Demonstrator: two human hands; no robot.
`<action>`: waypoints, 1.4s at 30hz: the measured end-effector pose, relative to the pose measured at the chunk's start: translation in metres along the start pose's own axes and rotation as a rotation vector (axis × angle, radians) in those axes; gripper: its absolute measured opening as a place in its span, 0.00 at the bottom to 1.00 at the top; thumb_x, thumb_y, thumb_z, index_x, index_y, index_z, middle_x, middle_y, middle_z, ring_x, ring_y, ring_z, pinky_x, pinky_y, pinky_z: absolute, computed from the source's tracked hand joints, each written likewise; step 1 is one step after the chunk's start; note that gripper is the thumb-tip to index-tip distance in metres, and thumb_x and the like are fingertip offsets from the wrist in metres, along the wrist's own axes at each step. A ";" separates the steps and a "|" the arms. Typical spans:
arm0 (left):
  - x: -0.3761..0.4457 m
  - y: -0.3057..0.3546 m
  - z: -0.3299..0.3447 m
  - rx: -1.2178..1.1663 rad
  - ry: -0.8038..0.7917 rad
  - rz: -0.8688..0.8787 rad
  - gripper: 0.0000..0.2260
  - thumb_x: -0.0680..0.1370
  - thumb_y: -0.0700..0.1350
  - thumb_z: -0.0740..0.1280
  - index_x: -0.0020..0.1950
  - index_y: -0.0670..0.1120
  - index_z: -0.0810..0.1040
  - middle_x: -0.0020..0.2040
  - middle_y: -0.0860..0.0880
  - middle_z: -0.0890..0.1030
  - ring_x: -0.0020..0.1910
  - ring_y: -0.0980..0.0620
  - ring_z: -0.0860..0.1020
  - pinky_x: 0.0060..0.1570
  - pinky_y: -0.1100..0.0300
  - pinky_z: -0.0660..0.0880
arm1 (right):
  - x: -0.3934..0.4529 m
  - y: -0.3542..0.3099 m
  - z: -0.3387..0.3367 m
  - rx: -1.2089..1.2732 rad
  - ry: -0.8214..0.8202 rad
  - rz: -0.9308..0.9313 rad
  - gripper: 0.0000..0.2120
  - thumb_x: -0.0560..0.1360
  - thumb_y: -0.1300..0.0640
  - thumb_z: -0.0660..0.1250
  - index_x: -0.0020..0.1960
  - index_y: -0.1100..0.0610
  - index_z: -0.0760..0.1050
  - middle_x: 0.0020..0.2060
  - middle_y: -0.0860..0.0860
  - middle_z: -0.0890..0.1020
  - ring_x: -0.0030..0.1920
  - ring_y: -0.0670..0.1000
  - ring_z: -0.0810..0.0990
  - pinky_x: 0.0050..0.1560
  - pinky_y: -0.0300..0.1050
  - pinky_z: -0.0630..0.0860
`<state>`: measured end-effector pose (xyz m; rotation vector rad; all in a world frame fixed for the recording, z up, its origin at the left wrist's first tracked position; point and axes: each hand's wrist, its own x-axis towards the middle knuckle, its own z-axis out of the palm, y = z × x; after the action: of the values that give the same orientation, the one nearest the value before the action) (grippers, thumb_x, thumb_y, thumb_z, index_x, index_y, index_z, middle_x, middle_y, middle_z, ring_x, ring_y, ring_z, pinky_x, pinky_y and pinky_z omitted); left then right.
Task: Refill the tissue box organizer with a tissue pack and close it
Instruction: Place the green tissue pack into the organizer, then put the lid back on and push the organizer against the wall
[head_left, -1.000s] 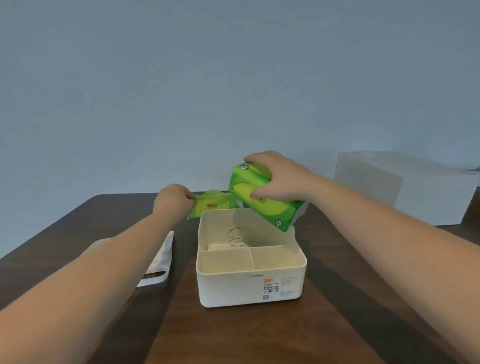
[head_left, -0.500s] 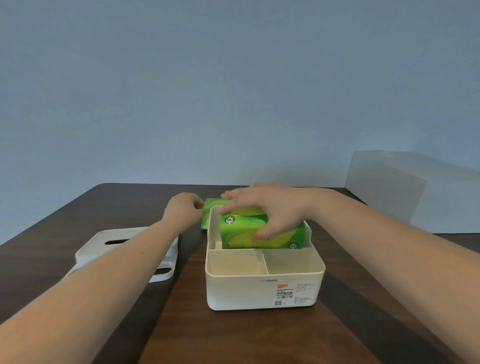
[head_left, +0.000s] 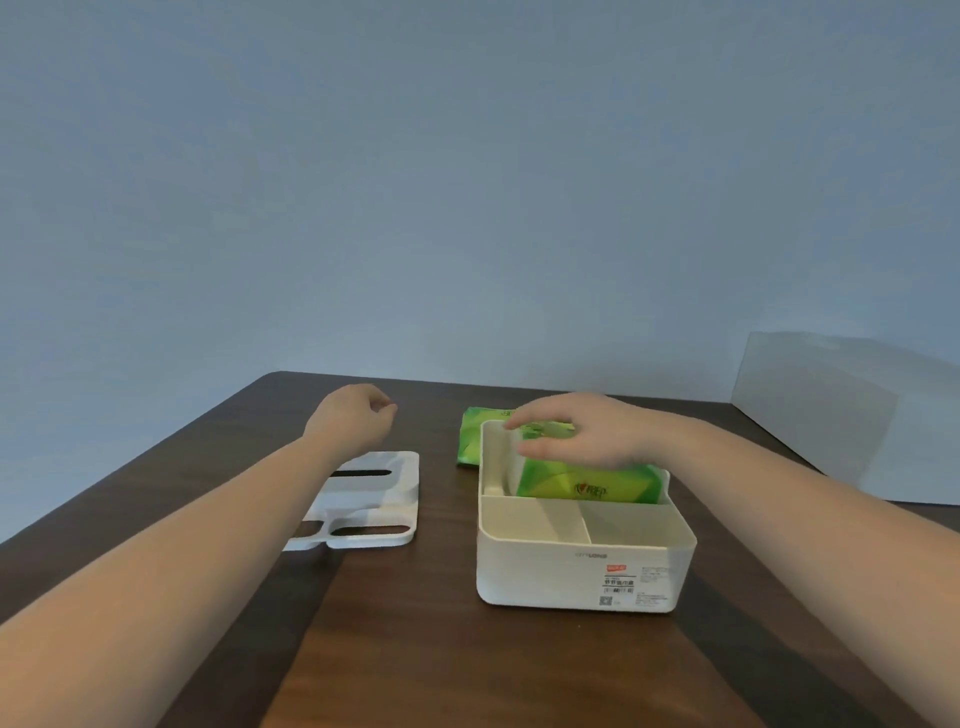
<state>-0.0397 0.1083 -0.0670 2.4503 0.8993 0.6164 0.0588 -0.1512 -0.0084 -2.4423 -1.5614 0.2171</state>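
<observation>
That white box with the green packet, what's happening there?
A person is refilling a tissue organizer. The right hand presses a green tissue pack into its back compartment. The left hand hovers empty above the table. The lid lies off to the side; a second green pack sits behind.

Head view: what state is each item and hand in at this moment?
Organizer box: open, lid off.
Lid: flat on table, left of box.
Tissue pack: in rear compartment, tilted.
Second tissue pack: on table behind box.
Right hand: pressing pack.
Left hand: loosely curled, empty.
</observation>
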 end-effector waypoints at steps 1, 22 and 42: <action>-0.003 -0.006 -0.005 -0.003 0.015 -0.020 0.17 0.79 0.50 0.60 0.64 0.47 0.77 0.64 0.49 0.80 0.63 0.47 0.76 0.61 0.51 0.74 | 0.001 -0.006 0.000 0.060 0.051 0.014 0.20 0.79 0.42 0.59 0.69 0.45 0.71 0.70 0.43 0.72 0.70 0.46 0.68 0.67 0.43 0.64; -0.048 -0.087 -0.023 0.005 -0.091 -0.327 0.23 0.80 0.47 0.58 0.75 0.42 0.63 0.72 0.42 0.71 0.69 0.43 0.71 0.63 0.53 0.70 | 0.098 -0.114 0.084 0.017 -0.137 0.331 0.21 0.77 0.56 0.63 0.69 0.61 0.69 0.64 0.57 0.76 0.61 0.58 0.76 0.50 0.45 0.71; -0.060 -0.002 -0.056 -0.396 0.174 -0.224 0.25 0.76 0.45 0.63 0.74 0.44 0.65 0.66 0.45 0.75 0.63 0.44 0.75 0.59 0.54 0.70 | 0.069 -0.079 0.001 0.555 0.325 0.451 0.08 0.75 0.65 0.61 0.37 0.61 0.69 0.33 0.57 0.74 0.31 0.55 0.75 0.32 0.43 0.71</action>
<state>-0.1125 0.0837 -0.0384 1.9381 0.9935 0.8450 0.0181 -0.0564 0.0124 -2.1939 -0.6840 0.2688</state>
